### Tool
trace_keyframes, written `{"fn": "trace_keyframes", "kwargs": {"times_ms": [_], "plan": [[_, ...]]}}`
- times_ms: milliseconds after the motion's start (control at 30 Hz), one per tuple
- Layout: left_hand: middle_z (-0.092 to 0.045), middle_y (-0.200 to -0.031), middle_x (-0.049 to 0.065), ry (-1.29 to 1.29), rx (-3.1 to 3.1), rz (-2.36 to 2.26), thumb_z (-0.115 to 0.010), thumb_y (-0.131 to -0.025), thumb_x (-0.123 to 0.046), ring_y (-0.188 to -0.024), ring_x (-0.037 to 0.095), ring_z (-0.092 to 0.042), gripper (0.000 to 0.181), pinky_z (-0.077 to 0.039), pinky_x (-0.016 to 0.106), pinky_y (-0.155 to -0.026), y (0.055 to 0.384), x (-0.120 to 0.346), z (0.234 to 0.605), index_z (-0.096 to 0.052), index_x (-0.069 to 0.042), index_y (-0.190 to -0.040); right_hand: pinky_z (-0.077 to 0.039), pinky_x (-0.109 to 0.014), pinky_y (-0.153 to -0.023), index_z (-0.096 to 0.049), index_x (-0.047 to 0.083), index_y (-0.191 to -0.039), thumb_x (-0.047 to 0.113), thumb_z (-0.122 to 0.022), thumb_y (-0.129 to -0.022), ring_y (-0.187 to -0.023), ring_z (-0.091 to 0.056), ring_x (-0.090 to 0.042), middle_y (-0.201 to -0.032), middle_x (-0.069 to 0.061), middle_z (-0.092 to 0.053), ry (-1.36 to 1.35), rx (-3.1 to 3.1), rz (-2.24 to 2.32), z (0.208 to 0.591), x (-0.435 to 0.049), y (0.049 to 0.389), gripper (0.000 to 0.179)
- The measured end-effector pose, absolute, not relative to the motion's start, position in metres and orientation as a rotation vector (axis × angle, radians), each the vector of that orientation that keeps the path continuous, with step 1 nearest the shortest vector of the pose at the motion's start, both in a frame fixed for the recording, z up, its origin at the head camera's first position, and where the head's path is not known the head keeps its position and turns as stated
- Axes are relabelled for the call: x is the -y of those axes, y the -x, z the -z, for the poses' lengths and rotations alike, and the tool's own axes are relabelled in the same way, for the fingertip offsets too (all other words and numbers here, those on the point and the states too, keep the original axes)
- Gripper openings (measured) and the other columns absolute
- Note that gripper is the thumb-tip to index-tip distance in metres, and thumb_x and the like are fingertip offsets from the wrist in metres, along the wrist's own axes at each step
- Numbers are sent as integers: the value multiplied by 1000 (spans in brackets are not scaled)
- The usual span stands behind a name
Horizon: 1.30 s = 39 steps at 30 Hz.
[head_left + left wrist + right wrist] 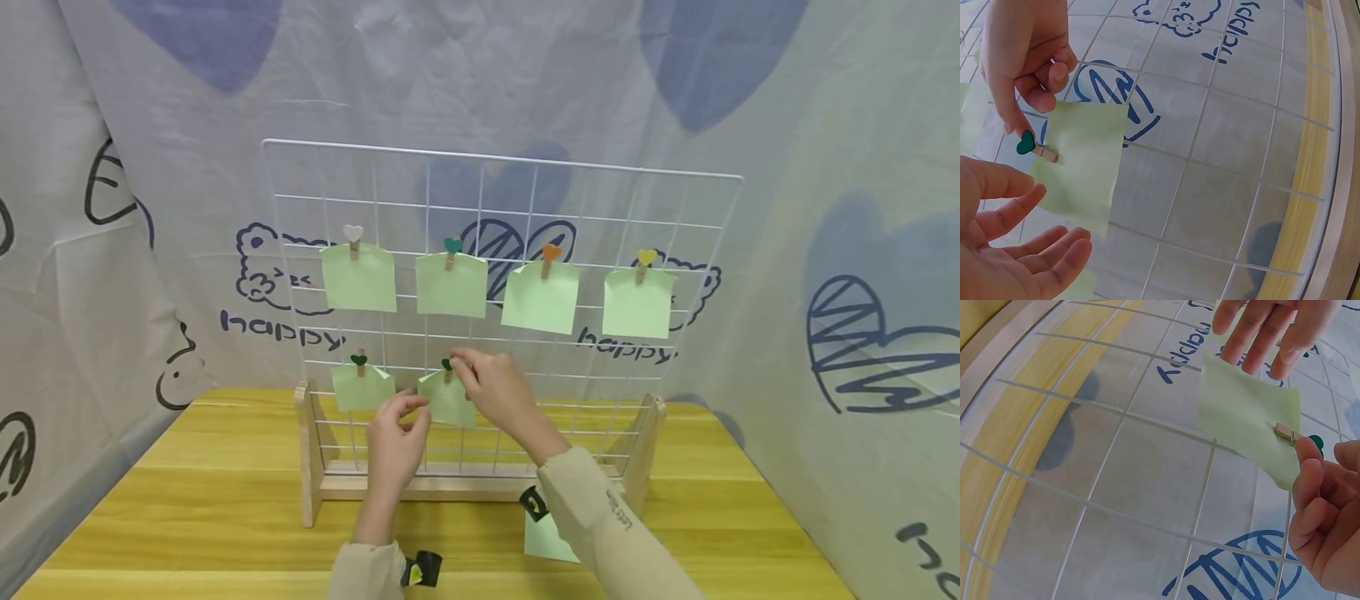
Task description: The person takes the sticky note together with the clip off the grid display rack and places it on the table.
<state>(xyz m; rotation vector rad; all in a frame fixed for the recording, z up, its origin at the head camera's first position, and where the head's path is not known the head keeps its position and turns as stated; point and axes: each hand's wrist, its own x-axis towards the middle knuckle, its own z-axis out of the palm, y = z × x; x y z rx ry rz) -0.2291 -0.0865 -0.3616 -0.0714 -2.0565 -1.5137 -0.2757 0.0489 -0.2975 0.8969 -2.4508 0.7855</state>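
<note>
A pale green note (448, 398) hangs in the lower row of a white wire grid (510, 158), under a small wooden clip (1046, 152) with a dark green heart (1025, 142). My right hand (498, 392) is at this clip, its index finger touching or very near it and the thumb apart from the heart in the right wrist view. Beside the note's left edge, my left hand (399, 433) has loosely bent, spread fingers and holds nothing. Just left hangs another note (362, 390) under a green heart clip (359, 362).
Several clipped green notes (542, 302) form the upper row, with white, teal, orange and yellow heart clips. The grid stands in a wooden base (465, 488) on a yellow wood-grain table (187, 500). A loose green note (546, 540) lies below my right forearm. A printed cloth hangs behind.
</note>
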Motion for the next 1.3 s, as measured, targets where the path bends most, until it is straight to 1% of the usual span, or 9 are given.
{"fn": "trace_keyframes", "kwargs": {"times_ms": [167, 400, 500, 633, 733, 900, 1067, 1167, 1300], "plan": [[-52, -116, 22, 76, 2055, 1505, -57, -82, -3, -96, 32, -55, 16, -49, 39, -72, 228, 85, 361, -62, 5, -95, -32, -19, -37, -59, 2, -113, 18, -46, -93, -42, -43, -3, -52, 6, -50, -895, 2458, -760, 298, -49, 277, 28], [-58, -103, 17, 70, 2059, 1514, -57, -82, -3, -84, 27, -56, 21, -48, 33, -64, 228, 85, 360, -61, 4, -101, -31, -19, -37, -60, 2, -111, 19, -49, -93, -43, -44, -3, -53, 6, -51, -890, 2462, -736, 298, -47, 276, 28], [-58, -100, 16, 57, 2069, 1520, -57, -81, -1, -78, 24, -55, 21, -47, 27, -59, 228, 85, 360, -61, 4, -101, -28, -18, -36, -60, 3, -111, 21, -50, -92, -40, -38, -2, -49, 7, -45, -873, 2487, -702, 299, -46, 277, 29], [-58, -92, 17, 21, 2090, 1538, -56, -79, 5, -63, 17, -50, 24, -42, 21, -49, 228, 86, 360, -61, 5, -103, -22, -17, -35, -59, 3, -112, 22, -51, -91, -36, -27, -3, -44, 7, -35, -862, 2508, -658, 300, -44, 278, 30], [-58, -87, 17, 9, 2090, 1549, -57, -77, 8, -58, 14, -47, 26, -40, 19, -46, 229, 86, 360, -60, 6, -103, -21, -16, -35, -60, 3, -109, 21, -51, -91, -37, -26, -4, -45, 7, -34, -861, 2503, -636, 299, -43, 279, 27], [-59, -88, 16, 10, 2078, 1566, -59, -75, 10, -64, 16, -47, 27, -40, 18, -50, 230, 86, 359, -61, 7, -102, -24, -16, -38, -62, 4, -101, 18, -53, -90, -41, -31, -5, -54, 4, -47, -859, 2475, -564, 297, -42, 280, 20], [-62, -94, 15, -7, 2083, 1613, -61, -75, 9, -69, 17, -48, 27, -42, 17, -56, 231, 87, 359, -62, 5, -102, -26, -16, -38, -61, 4, -97, 17, -53, -90, -42, -33, -6, -62, -1, -57, -878, 2437, -457, 297, -41, 279, 17], [-62, -96, 16, -2, 2083, 1632, -62, -75, 8, -70, 17, -48, 27, -42, 17, -57, 231, 88, 359, -62, 5, -102, -27, -16, -39, -60, 4, -95, 17, -54, -90, -43, -35, -6, -62, 0, -57, -877, 2429, -461, 297, -41, 279, 15], [-62, -96, 17, 7, 2079, 1639, -62, -76, 9, -69, 16, -47, 25, -41, 17, -57, 231, 88, 359, -62, 6, -101, -29, -16, -39, -59, 5, -93, 15, -54, -89, -43, -39, -6, -58, 2, -54, -876, 2426, -490, 297, -41, 279, 12]]}}
